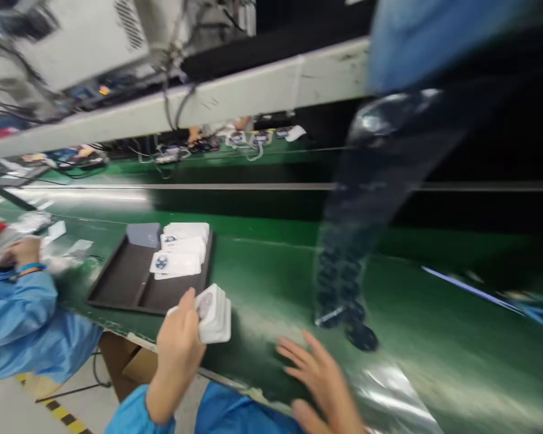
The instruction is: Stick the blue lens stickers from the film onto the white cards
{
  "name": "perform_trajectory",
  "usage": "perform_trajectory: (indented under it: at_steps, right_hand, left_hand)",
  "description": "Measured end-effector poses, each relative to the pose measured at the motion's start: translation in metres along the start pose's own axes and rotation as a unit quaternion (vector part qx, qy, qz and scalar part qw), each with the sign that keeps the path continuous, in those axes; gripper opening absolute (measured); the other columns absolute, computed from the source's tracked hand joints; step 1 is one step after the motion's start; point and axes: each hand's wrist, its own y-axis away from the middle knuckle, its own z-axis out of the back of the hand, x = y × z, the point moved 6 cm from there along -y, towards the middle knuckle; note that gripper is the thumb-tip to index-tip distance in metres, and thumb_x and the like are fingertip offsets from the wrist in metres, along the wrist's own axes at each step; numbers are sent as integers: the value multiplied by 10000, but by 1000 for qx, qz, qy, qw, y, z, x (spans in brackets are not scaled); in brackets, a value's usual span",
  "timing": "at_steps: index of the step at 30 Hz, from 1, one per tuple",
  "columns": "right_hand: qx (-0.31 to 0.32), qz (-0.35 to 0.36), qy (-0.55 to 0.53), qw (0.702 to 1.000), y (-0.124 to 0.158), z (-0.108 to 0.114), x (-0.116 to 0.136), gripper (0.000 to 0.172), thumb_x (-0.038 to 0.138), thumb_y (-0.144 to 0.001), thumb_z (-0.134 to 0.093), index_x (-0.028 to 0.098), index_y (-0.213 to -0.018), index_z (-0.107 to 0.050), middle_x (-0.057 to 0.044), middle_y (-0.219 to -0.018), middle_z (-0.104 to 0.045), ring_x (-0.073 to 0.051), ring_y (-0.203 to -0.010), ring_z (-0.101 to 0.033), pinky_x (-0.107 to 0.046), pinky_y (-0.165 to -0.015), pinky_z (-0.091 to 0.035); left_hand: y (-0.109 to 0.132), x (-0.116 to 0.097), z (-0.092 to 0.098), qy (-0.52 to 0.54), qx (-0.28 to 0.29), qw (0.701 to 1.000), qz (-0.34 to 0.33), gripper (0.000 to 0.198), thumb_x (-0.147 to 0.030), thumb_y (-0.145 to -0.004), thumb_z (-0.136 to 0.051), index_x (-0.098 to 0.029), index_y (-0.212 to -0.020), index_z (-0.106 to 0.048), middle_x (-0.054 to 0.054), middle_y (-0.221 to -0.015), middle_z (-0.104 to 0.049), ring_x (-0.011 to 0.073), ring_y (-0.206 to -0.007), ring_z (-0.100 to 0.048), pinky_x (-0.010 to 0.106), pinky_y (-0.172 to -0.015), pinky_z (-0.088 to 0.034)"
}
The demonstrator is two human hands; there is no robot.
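Note:
My left hand [178, 343] is closed around a small stack of white flat packets [215, 313], held just above the near edge of the green belt [276, 277]. My right hand [319, 377] lies open with fingers spread, hovering low over the belt to the right of the stack. Just beyond my left hand sits a dark tray [127, 280] holding more white packets [181, 250] with round blue marks. The picture is tilted and smeared by motion.
A co-worker in a blue sleeve [22, 313] works at the left, hand [20, 252] near loose white pieces. A dark shiny bag [371, 199] hangs over the belt at centre right. A pale frame rail [253, 90] and cables cross the top. Cardboard box [127, 361] below.

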Motion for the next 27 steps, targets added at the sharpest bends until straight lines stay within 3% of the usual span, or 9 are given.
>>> perform_trajectory:
  at_steps: [3, 5, 7, 12, 15, 17, 22, 25, 27]
  right_hand:
    - [-68, -54, -188, 978, -3, -58, 2, 1020, 703, -932, -532, 255, -1581, 114, -251, -1548, -425, -329, -1351, -549, -502, -1032, -535]
    - [-137, -111, -204, 963, -5, -62, -10, 892, 607, -958, -538, 268, -1564, 23, -223, -1524, -460, -307, -1342, -560, -498, -1074, -505]
    - [-178, -148, -205, 951, -1, -50, -19, 719, 453, -986, -482, 261, -1542, -67, -187, -1427, -559, -282, -1281, -613, -487, -1078, -508]
    - [-190, -124, -309, 924, 10, -11, -22, 669, 332, -885, -464, 218, -1471, -164, -160, -1221, -670, -306, -1128, -693, -488, -972, -571]
    - [-134, -74, -362, 919, 2, 2, -17, 554, 330, -857, -558, 234, -1357, -340, -126, -1190, -690, -313, -1125, -681, -492, -989, -545]
    - [-95, -100, -355, 925, -6, 9, -18, 516, 303, -820, -604, 236, -1304, -439, -95, -1152, -705, -302, -1083, -688, -475, -973, -546]
    - [-101, -267, -67, 956, -8, 37, -32, 614, 239, -803, -679, 225, -1395, -515, -108, -1337, -609, -279, -1133, -645, -442, -974, -549]
    - [-32, -208, 129, 969, -14, 47, -22, 681, 211, -861, -679, 152, -1492, -429, -185, -1434, -532, -322, -1250, -573, -508, -1048, -514]
    - [22, -107, 242, 964, -22, 58, -9, 546, 169, -904, -638, 103, -1429, -507, -225, -1394, -555, -356, -1280, -540, -556, -1077, -484]
  left_hand:
    - [35, -104, -12, 149, 9, 983, -105, 378, -160, -907, -499, -194, -1281, -543, 136, -1295, -689, 278, -1231, -643, 517, -1197, -307]
    - [51, -145, -21, 190, 29, 974, -119, 465, -173, -922, -481, -198, -1387, -474, 140, -1287, -689, 284, -1251, -630, 553, -1229, -228]
    - [62, -167, -26, 202, 38, 973, -104, 477, -164, -926, -472, -214, -1401, -452, 158, -1323, -659, 300, -1266, -615, 591, -1213, -243]
    - [68, -175, -20, 278, 85, 954, -69, 428, -193, -858, -581, -194, -1273, -475, 225, -1463, -450, 365, -1346, -522, 546, -1007, -517]
    - [56, -177, -12, 310, 115, 942, -64, 421, -275, -791, -698, -215, -1153, -492, 202, -1389, -421, 355, -1268, -568, 484, -912, -577]
    - [48, -180, -10, 309, 103, 944, -52, 386, -297, -780, -704, -219, -1089, -485, 186, -1339, -440, 335, -1191, -607, 453, -856, -592]
    - [41, -195, -25, 212, 54, 976, 5, 209, -374, -898, -591, -199, -952, -490, 190, -1255, -501, 338, -1048, -626, 437, -756, -579]
    - [34, -201, -38, 136, 68, 988, 15, 181, -347, -935, -547, -171, -975, -537, 206, -1241, -493, 348, -1037, -592, 440, -774, -558]
    - [28, -204, -46, 97, 89, 991, 7, 201, -344, -941, -548, -148, -986, -564, 211, -1195, -499, 334, -974, -576, 444, -777, -541]
